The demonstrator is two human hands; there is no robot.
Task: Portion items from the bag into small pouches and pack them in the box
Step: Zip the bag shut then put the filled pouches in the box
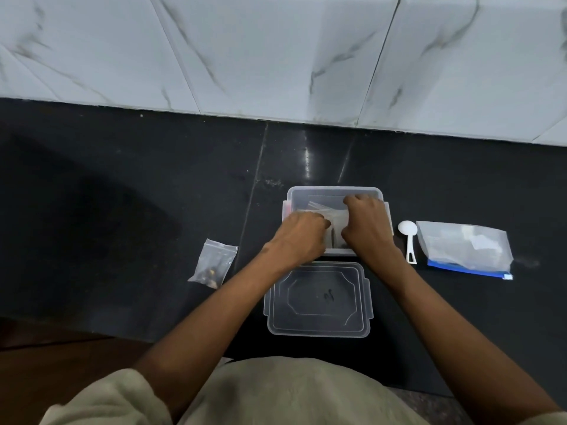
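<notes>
Head view: the clear box (334, 193) sat on the dark counter (122, 194), and everything else can be placed from it. Both hands were inside the box. The left hand (299, 237) came in over the box's left wall with its fingers curled down. The right hand (366, 223) came in on the right side, fingers curled too. Between them they held a small pouch (337, 222), pinching it from both sides, though I could not tell exactly where each finger sat. The pouch was low in the box, near its middle.

One more filled pouch (213, 263) lay flat on the counter, well to the left of the box. Its long side pointed slantwise toward the box. The left hand was the nearer one to it, so I think that hand would reach for it next.

The lid (319, 299) lay just in front of the box, toward the person. A white scoop (408, 237) lay just to the right of the box, and the big bag (464, 248) lay beyond the scoop.
</notes>
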